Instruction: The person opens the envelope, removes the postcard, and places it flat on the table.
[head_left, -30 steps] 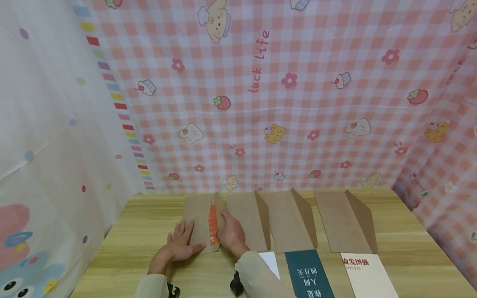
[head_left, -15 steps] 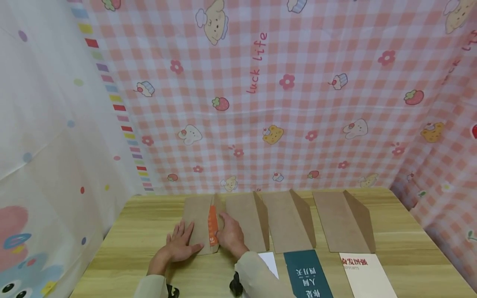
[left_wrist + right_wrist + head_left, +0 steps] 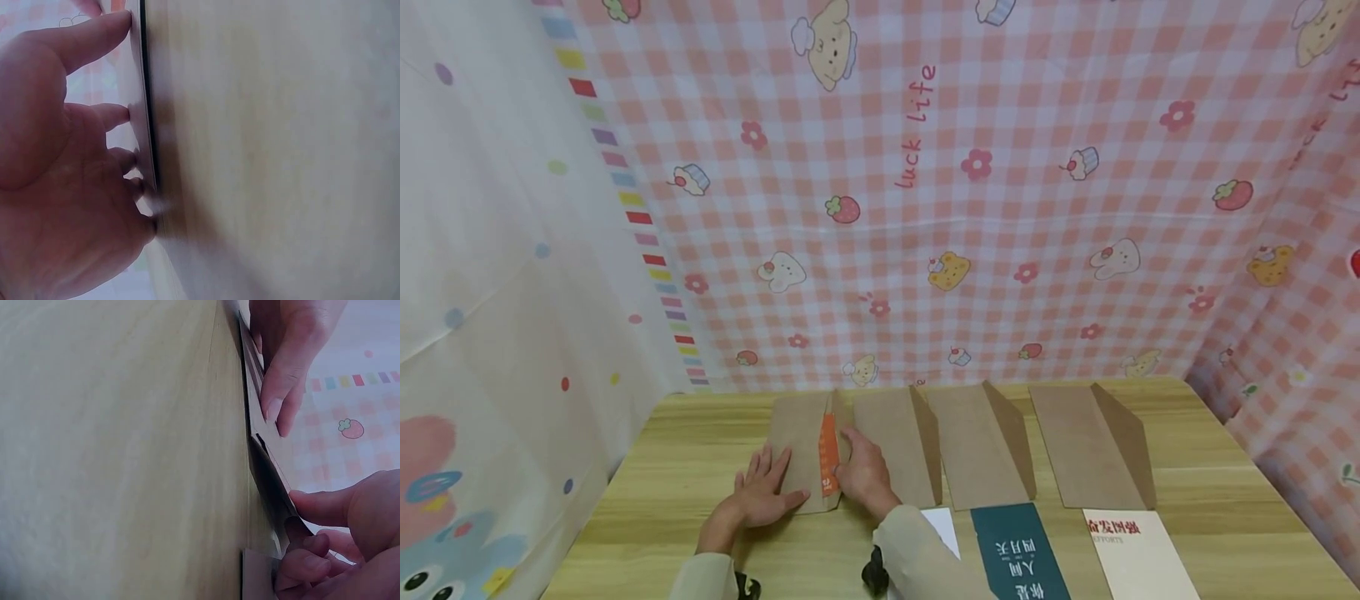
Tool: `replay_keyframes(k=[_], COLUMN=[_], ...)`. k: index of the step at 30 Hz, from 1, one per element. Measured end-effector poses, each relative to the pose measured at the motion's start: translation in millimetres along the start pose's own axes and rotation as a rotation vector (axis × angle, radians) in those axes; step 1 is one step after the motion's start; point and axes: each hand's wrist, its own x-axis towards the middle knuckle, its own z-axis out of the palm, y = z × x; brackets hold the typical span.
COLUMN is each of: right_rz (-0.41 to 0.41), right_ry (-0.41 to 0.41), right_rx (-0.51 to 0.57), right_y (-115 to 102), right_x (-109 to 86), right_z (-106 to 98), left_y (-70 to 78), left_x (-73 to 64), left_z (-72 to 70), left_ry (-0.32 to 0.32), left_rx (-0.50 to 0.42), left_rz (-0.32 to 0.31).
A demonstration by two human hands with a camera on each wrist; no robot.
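Observation:
At the left of the row in the head view lies a brown paper envelope (image 3: 801, 433), with an orange card (image 3: 829, 454) with pale lettering showing in its opening. My left hand (image 3: 763, 492) rests spread on the envelope's left part; its fingertips press along the sheet in the left wrist view. On the other side, my right hand (image 3: 867, 475) holds the flap side by the card. The right wrist view shows its thumb (image 3: 322, 507) at the upper edge and its fingers curled below, by the dark flap (image 3: 270, 478). Part of the flap is hidden behind the hand.
Three more brown envelopes (image 3: 891, 450) (image 3: 973, 450) (image 3: 1082, 450) with raised flaps lie to the right. In front of them are a white sheet (image 3: 943, 527), a dark green card (image 3: 1022, 550) and a cream card (image 3: 1138, 558). Behind the wooden table (image 3: 647, 500) hangs a pink checked cloth (image 3: 880, 250).
The head view has shifted slightly. Both hands, the envelope and the orange card keep nearly the same positions.

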Motion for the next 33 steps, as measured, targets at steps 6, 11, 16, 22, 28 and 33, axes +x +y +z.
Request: replay_keyframes(k=[6,11,16,22,28,33], right_rz=[0.012,-0.027,-0.057,-0.068,-0.076,-0.108], right_ry=[-0.011,-0.015,-0.046,-0.079,-0.091,-0.111], right_rx=[0.026,0.038,0.057,0.092,0.099,0.097], right_y=[-1.2,0.2,2.4,4.3,5.8,7.7], right_x=[-0.3,0.7,2.0,1.8,1.4,1.9], right_z=[-1.9,-4.5,-9.2,-11.9,-15.8,-18.7], left_y=[-2.7,-4.1,-3.8,-4.6,-3.5,-2.1], left_x=[1.3,1.2,0.2,0.9,1.1,0.4], left_z=[1.0,0.7,-0.7,-0.2,-0.5,-1.2], left_ry=[0.000,-0.004,-0.011,-0.017,-0.019,-0.020], left_rx=[0.002,-0.005,-0.007,-0.011,-0.015,-0.011], left_rz=[0.003,0.008,0.008,0.008,0.008,0.006])
